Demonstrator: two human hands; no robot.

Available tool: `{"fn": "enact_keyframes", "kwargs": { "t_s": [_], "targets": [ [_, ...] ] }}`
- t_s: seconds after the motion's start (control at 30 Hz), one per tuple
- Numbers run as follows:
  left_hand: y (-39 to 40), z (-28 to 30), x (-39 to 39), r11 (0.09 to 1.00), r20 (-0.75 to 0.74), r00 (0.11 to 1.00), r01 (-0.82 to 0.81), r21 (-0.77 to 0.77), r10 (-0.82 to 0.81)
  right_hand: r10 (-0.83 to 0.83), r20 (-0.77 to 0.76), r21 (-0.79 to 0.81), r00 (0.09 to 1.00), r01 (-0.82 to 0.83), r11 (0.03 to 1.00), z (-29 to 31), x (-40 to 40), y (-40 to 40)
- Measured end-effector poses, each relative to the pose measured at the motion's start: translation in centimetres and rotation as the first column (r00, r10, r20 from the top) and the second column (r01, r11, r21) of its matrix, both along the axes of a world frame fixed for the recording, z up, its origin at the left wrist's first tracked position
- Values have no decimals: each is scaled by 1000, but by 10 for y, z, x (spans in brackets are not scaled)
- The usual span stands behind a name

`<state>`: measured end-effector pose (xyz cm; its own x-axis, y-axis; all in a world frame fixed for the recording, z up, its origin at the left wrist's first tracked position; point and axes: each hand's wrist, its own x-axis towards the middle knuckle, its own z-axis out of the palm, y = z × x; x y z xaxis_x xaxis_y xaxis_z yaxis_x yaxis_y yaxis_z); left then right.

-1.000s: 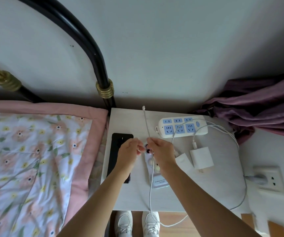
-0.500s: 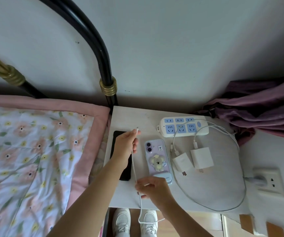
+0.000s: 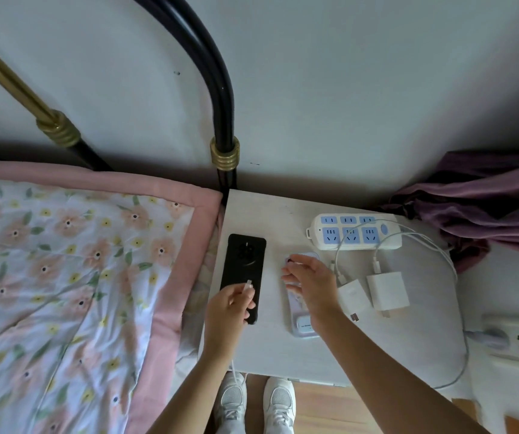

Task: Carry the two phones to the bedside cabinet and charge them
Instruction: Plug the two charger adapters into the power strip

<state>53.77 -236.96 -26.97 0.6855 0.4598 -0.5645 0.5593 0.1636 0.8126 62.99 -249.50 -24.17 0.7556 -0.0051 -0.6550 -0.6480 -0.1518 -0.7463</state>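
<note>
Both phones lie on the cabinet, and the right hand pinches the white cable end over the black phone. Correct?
Not quite: the head view shows the left hand pinching the cable end over the black phone. The right hand hovers open over the purple phone. Both phones do lie on the cabinet.

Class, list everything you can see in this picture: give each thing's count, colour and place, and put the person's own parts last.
Cabinet top: one, white, beside the bed.
Black phone: one, left on the cabinet.
Lilac phone: one, middle, partly under the right hand.
Power strip: one, white and blue, at the back.
Chargers: two, white, right of the phones.
Cable end: one, white, pinched in the left hand.
Wall socket: one, white, far right.
Quilt: one, floral pink, left.
Curtain: one, purple, right.
Shoes: two, white, below.
Hands: left hand, right hand.
</note>
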Motion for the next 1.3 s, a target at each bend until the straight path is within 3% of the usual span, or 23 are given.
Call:
{"fn": "enact_keyframes", "kwargs": {
  "t_s": [0.1, 0.2, 0.23, 0.33, 0.4, 0.47, 0.53, 0.63, 0.73, 0.87, 0.97, 1.07, 1.13, 1.3],
  "targets": [
    [-2, -1, -6, 998, -22, 1000, -13, 60, 15, 133, 67, -138, 989, -123, 983, -3, -1, -6],
    [-4, -3, -11, 947, -50, 996, 81, 309, -69, 274, 212, -373, 938, -182, 910, -5, -4, -13],
    [-4, -3, -11, 930, -47, 994, 104, 352, -94, 341, 261, -502, 903, -175, 847, -5, -4, -18],
    [-8, -4, -5, 918, -49, 988, 152, 365, -144, 558, 331, -843, 761, -26, 537, -5, 1, -41],
    [-9, -4, 3, 938, -51, 987, 162, 305, -154, 545, 223, -874, 808, -82, 480, 2, 6, -58],
    [-12, -5, 11, 955, -37, 987, 159, 252, -155, 536, 30, -853, 844, -258, 453, 4, 8, -75],
    [-16, -6, 18, 958, -18, 985, 170, 232, -171, 613, -112, -834, 782, -409, 370, 5, 8, -88],
    [-22, -9, 26, 967, -4, 983, 182, 181, -184, 669, -155, -817, 727, -475, 326, 2, 11, -96],
    [-26, -10, 32, 971, 9, 981, 189, 147, -193, 635, -124, -817, 763, -442, 372, 1, 18, -94],
    [-29, -9, 37, 963, 20, 974, 219, 154, -225, 480, 13, -750, 877, -309, 585, 1, 31, -88],
    [-34, -5, 45, 964, 34, 974, 219, 149, -226, 364, 45, -549, 930, -281, 787, 7, 40, -78],
    [-41, 2, 60, 973, 68, 981, 168, 155, -180, 122, -17, -326, 992, -121, 938, 16, 52, -67],
    [-48, 6, 73, 987, 94, 988, 114, 109, -125, 13, -22, -269, 1000, -18, 963, 17, 63, -63],
    [-64, 13, 109, 995, 93, 992, 76, 66, -82, -102, 127, -257, 987, 132, 957, 10, 89, -66]
  ]
}}
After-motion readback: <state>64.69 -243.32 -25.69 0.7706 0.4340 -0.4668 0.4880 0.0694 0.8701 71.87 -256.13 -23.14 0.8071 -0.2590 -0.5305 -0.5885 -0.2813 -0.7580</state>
